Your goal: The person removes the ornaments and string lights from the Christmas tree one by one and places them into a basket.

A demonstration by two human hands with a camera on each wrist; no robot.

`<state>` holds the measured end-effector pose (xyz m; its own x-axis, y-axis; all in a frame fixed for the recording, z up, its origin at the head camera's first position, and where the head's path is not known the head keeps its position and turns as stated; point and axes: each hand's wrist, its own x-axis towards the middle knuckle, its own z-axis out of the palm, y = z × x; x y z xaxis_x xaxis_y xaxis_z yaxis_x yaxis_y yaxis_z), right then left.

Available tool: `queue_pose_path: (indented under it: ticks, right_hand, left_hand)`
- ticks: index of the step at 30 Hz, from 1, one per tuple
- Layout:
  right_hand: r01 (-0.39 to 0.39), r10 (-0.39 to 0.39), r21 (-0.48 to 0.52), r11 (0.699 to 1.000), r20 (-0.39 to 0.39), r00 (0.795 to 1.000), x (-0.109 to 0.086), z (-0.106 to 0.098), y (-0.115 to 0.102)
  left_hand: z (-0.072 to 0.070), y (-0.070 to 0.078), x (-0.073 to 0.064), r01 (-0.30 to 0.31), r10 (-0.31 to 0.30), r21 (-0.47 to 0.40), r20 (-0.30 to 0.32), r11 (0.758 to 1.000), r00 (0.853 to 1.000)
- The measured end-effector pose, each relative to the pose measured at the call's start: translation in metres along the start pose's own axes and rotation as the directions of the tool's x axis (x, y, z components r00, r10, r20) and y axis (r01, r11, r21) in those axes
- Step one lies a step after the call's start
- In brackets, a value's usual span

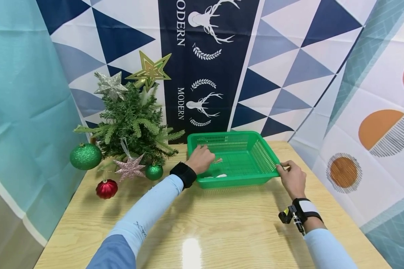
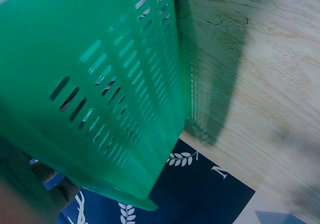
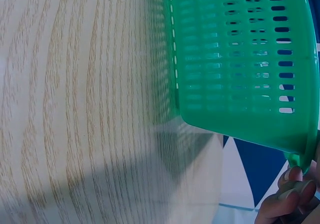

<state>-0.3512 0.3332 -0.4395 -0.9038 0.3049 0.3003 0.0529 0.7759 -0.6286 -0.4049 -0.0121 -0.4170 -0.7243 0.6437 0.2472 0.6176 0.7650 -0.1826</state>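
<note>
The green basket is held now, its rim gripped by fingers of both left hand and right hand! Its long axis is stretched between them.

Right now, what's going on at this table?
A person has a green basket in both hands: the left hand grips its left rim, the right hand pinches the rim near the front right corner. Some small bits lie inside, too small to identify. A decorated Christmas tree stands left of it on the wooden table.
</note>
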Motion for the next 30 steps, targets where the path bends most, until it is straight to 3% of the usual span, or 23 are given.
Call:
queue_pose_path:
  ticks: [5,18,26,30]
  right_hand:
    - [-0.001,0.001,-0.002,1.0,-0.012,1.0,0.001,0.0,-0.001]
    - [-0.012,0.013,0.012,1.0,-0.005,1.0,0.0,-0.002,-0.002]
    - [-0.006,0.006,0.0,1.0,-0.003,1.0,-0.002,-0.001,0.0]
    - [-0.004,0.004,0.01,1.0,-0.003,1.0,-0.002,-0.006,-0.001]
  left_hand:
    - [0.002,0.0,0.002,-0.003,0.003,0.021,-0.003,1.0,1.0]
    - [-0.002,0.004,-0.002,-0.027,0.029,0.017,-0.088,0.999,0.996]
    - [0.009,0.008,-0.002,-0.036,0.035,-0.009,-0.048,0.999,0.998]
    - [0.007,0.007,-0.001,-0.037,0.036,-0.008,-0.08,0.999,0.996]
